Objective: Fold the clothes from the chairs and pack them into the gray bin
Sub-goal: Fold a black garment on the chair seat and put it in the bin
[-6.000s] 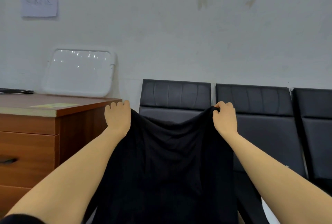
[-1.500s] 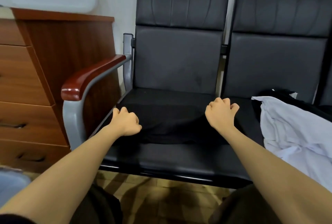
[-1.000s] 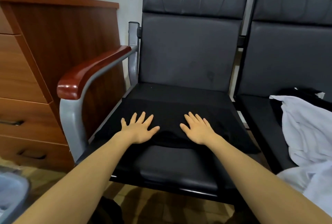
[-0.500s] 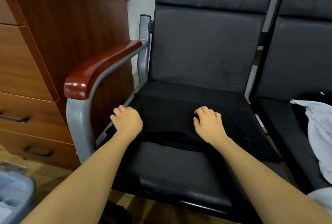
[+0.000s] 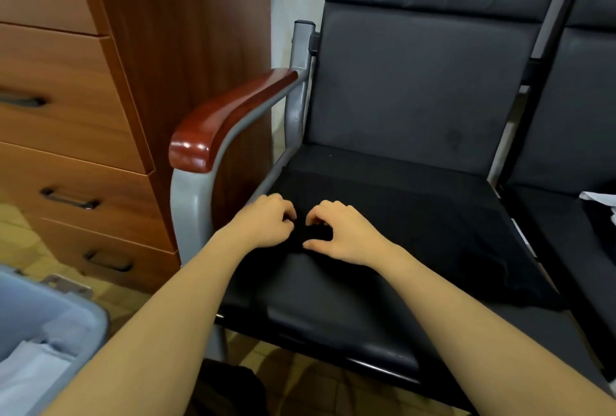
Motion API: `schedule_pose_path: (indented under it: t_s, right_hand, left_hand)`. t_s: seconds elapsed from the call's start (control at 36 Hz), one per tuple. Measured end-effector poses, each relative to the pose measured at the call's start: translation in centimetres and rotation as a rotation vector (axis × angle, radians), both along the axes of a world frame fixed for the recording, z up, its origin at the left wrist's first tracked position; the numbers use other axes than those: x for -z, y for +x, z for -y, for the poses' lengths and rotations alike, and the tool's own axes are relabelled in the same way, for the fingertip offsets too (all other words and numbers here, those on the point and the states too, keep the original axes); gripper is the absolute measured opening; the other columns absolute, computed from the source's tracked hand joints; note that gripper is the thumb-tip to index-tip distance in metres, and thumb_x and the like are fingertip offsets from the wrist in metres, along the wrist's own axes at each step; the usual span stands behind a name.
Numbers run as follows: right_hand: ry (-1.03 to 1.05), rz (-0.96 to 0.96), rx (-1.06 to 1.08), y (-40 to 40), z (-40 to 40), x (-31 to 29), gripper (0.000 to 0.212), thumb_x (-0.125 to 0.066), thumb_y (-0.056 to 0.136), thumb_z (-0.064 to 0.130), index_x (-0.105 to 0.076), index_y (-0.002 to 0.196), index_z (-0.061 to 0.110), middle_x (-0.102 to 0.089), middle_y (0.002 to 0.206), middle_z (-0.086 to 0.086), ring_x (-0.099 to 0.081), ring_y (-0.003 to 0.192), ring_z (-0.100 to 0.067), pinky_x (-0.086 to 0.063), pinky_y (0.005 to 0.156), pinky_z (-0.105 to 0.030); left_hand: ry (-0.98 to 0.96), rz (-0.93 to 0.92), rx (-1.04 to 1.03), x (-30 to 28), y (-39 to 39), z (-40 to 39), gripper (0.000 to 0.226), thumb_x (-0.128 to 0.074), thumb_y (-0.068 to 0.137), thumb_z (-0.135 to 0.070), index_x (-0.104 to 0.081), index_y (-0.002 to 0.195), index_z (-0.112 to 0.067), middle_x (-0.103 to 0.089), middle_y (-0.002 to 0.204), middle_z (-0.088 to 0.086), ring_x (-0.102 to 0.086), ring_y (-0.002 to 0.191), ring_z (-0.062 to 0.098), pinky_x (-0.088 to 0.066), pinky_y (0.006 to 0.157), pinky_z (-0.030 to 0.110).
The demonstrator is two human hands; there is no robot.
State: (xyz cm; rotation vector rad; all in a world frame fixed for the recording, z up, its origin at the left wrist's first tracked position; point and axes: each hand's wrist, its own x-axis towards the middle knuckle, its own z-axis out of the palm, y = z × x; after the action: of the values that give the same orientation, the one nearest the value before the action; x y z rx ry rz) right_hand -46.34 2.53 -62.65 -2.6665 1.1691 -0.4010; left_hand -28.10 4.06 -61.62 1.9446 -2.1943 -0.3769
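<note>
From the head camera, both hands sit close together on the near left part of a flat black cloth garment (image 5: 416, 225), which lies spread over the seat of a black padded chair with a grey metal frame (image 5: 423, 82). The left hand (image 5: 266, 224) has its fingers curled down into the fabric, pinching its near edge. The right hand (image 5: 340, 235) is curled the same way just beside it, fingertips and thumb gathering a small bunch of the black cloth between them (the dark fabric makes the exact fold hard to read). The two hands are almost touching.

The chair's glossy red-brown wooden armrest (image 5: 230, 115) runs along its left side, above the left forearm. Left of the chair stands a brown wooden desk with drawers and dark handles (image 5: 76, 122).

In the lower left corner the rim of a grey plastic bin (image 5: 83, 325) shows, with pale folded cloth (image 5: 26, 372) inside. At the far right edge, on the neighbouring black chair (image 5: 580, 122), a bit of white fabric (image 5: 600, 197) peeks in.
</note>
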Motion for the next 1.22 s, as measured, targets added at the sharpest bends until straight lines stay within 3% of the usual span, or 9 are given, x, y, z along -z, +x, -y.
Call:
schedule_pose_path:
  t_s: [0.11, 0.25, 0.36, 0.42, 0.61, 0.75, 0.92, 1.03, 1.22]
  right_hand:
    - [-0.109, -0.003, 0.014, 1.1, -0.3, 0.2, 0.024, -0.056, 0.092, 0.036, -0.061, 0.110, 0.022, -0.055, 0.105, 0.006, -0.052, 0.098, -0.012, -0.038, 0.084, -0.028]
    - [-0.085, 0.213, 0.161, 1.5, -1.0, -0.1, 0.017, -0.050, 0.097, 0.029, -0.062, 0.103, 0.018, -0.058, 0.099, 0.006, -0.054, 0.089, -0.011, -0.045, 0.077, -0.029]
    - [-0.082, 0.273, 0.201, 1.3, -1.4, -0.5, 0.016, -0.049, 0.097, 0.029, -0.061, 0.098, 0.018, -0.057, 0.094, 0.008, -0.054, 0.083, -0.010, -0.048, 0.074, -0.032]
    - [-0.109, 0.275, 0.180, 1.1, -1.5, -0.5, 0.017, -0.049, 0.097, 0.028, -0.061, 0.101, 0.017, -0.058, 0.095, 0.008, -0.054, 0.085, -0.009, -0.049, 0.075, -0.030]
    - [-0.110, 0.238, 0.042, 1.9, -1.2, -0.4, 0.014, -0.053, 0.095, 0.025, -0.062, 0.103, 0.017, -0.062, 0.111, 0.005, -0.056, 0.099, -0.012, -0.045, 0.088, -0.031]
    - [0.222, 0.102, 0.005, 2.3, -1.0, 0.4, 0.009, -0.054, 0.093, 0.036, -0.054, 0.093, 0.027, -0.059, 0.126, 0.005, -0.053, 0.116, -0.013, -0.043, 0.099, -0.036]
    - [0.301, 0.247, 0.074, 1.9, -1.1, -0.2, 0.022, -0.047, 0.098, 0.034, -0.062, 0.110, 0.022, -0.061, 0.114, 0.007, -0.056, 0.106, -0.008, -0.044, 0.096, -0.029]
    - [0.165, 0.257, 0.185, 0.7, -0.4, -0.4, 0.020, -0.046, 0.099, 0.028, -0.062, 0.109, 0.022, -0.060, 0.113, 0.008, -0.054, 0.107, -0.009, -0.043, 0.098, -0.033]
    - [-0.105, -0.019, 0.372, -3.3, 0.9, 0.6, 0.028, -0.044, 0.097, 0.014, -0.056, 0.122, 0.017, -0.054, 0.127, 0.001, -0.051, 0.112, -0.020, -0.037, 0.097, -0.032]
  left_hand:
    - [0.018, -0.007, 0.039, -0.2, 1.1, -1.3, 0.041, -0.053, 0.090, -0.038, -0.055, 0.129, -0.025, -0.049, 0.132, -0.002, -0.042, 0.123, 0.018, -0.039, 0.102, 0.037]
    - [-0.105, 0.050, 0.074, 0.1, 1.9, -1.9, 0.048, -0.056, 0.088, -0.049, -0.052, 0.131, -0.027, -0.050, 0.129, -0.006, -0.042, 0.121, 0.017, -0.040, 0.097, 0.035]
    - [-0.244, -0.013, 0.040, -0.3, 1.6, -2.2, 0.028, -0.051, 0.094, -0.023, -0.060, 0.120, -0.027, -0.056, 0.117, -0.006, -0.051, 0.111, 0.018, -0.047, 0.087, 0.036]
    - [-0.339, -0.099, -0.035, -0.5, 1.6, -2.2, 0.035, -0.047, 0.092, -0.009, -0.063, 0.117, -0.027, -0.058, 0.117, -0.006, -0.055, 0.108, 0.019, -0.048, 0.085, 0.037]
    - [-0.412, -0.166, -0.020, -0.9, 2.9, -1.6, 0.042, -0.045, 0.086, 0.013, -0.066, 0.117, -0.007, -0.056, 0.127, 0.006, -0.054, 0.117, 0.024, -0.039, 0.105, 0.032]
    - [0.029, 0.103, -0.042, -0.6, 2.8, -2.0, 0.038, -0.051, 0.089, -0.003, -0.059, 0.125, -0.016, -0.052, 0.128, 0.009, -0.057, 0.108, 0.027, -0.051, 0.091, 0.037]
    - [-0.072, 0.314, -0.039, -1.6, 2.3, -2.6, 0.041, -0.039, 0.093, -0.040, -0.070, 0.101, -0.015, -0.062, 0.108, 0.006, -0.049, 0.108, 0.023, -0.036, 0.095, 0.037]
    - [-0.134, 0.273, -0.124, -1.5, 1.5, -2.2, 0.042, -0.035, 0.096, -0.040, -0.061, 0.077, -0.013, -0.059, 0.089, 0.006, -0.051, 0.099, 0.024, -0.035, 0.091, 0.037]
    - [-0.195, 0.185, -0.260, -0.5, -1.5, 0.1, 0.024, -0.046, 0.098, -0.017, -0.054, 0.117, -0.005, -0.053, 0.120, 0.013, -0.051, 0.111, 0.029, -0.043, 0.086, 0.035]
